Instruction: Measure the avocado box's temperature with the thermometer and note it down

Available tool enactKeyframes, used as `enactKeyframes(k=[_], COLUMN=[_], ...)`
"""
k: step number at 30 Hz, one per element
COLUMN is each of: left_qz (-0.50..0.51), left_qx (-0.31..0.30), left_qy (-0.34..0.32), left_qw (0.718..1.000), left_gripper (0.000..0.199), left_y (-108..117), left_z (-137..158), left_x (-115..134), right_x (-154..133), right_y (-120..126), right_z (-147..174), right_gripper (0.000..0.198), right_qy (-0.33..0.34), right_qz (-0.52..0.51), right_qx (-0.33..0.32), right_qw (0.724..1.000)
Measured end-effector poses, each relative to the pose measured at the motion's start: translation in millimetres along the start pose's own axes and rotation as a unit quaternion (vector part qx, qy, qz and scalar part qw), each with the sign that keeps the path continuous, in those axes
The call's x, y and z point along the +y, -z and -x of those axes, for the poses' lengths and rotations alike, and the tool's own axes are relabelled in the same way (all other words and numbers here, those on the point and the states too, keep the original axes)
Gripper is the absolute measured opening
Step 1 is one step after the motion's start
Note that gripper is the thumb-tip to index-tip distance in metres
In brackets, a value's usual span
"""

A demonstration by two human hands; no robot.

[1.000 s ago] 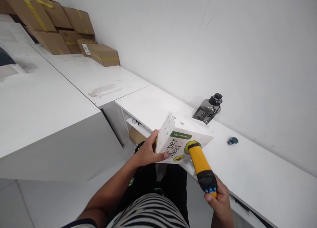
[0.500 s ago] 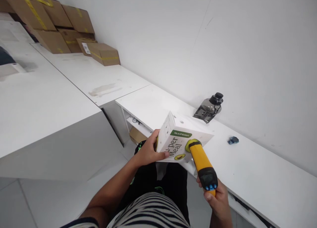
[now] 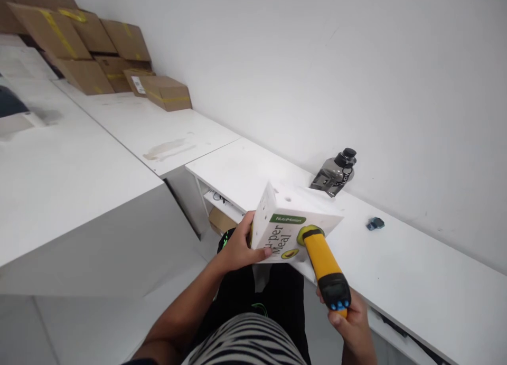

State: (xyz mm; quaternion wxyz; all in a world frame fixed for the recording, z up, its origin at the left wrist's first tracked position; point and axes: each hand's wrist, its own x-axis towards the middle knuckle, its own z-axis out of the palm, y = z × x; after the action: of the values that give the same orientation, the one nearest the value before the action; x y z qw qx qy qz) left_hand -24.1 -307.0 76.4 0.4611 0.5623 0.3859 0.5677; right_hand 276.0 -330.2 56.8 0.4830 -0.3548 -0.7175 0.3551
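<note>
A white carton (image 3: 288,238) with a green NutriMotion label and avocado pictures is tilted above the edge of the low white shelf unit. My left hand (image 3: 241,246) is closed round its left side, the thumb on the printed front. My right hand (image 3: 350,320) grips a yellow and black infrared thermometer (image 3: 322,256) by its handle. Its small screen and blue buttons face me, and its far end points at the carton's front, overlapping an avocado picture. Whether the two touch, I cannot tell.
Behind the carton, a grey drink bottle (image 3: 335,172) stands against the wall. A dark blue watch-like item (image 3: 375,223) lies further right on the white shelf top (image 3: 420,270). Taped cardboard boxes (image 3: 168,93) are piled at the back left, beyond the white tables (image 3: 79,180).
The view has shifted slightly. Both hands keep their grips, and the carton and thermometer hold nearly the same position relative to each other.
</note>
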Motion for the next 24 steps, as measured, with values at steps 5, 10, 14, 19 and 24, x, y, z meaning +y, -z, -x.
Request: enactKeyframes(k=[5, 10, 14, 19, 24], left_qz=[-0.020, -0.096, -0.122, -0.122, -0.131], left_qx=[0.016, -0.077, -0.136, -0.125, -0.088], left_qy=[0.002, 0.017, 0.013, 0.017, 0.031], left_qw=[1.000, 0.992, 0.983, 0.985, 0.987], left_gripper=[0.085, 0.080, 0.081, 0.083, 0.085], left_y=[7.3, 25.6, 32.4, 31.7, 28.7], left_z=[10.4, 21.5, 21.4, 20.2, 20.0], left_x=[-10.1, -7.4, 0.8, 4.6, 9.7], right_x=[-7.6, -24.2, -38.7, -43.9, -32.9], right_y=[-0.1, -6.1, -8.9, -9.7, -9.0], right_z=[3.4, 9.7, 2.9, -5.0, 0.9], right_gripper=[0.071, 0.091, 0.086, 0.082, 0.084], right_qy=[0.034, 0.020, 0.033, 0.020, 0.016], right_qz=[0.051, 0.078, 0.094, 0.076, 0.053], right_qx=[-0.024, -0.055, -0.061, -0.091, -0.086], right_qw=[0.998, 0.995, 0.993, 0.993, 0.995])
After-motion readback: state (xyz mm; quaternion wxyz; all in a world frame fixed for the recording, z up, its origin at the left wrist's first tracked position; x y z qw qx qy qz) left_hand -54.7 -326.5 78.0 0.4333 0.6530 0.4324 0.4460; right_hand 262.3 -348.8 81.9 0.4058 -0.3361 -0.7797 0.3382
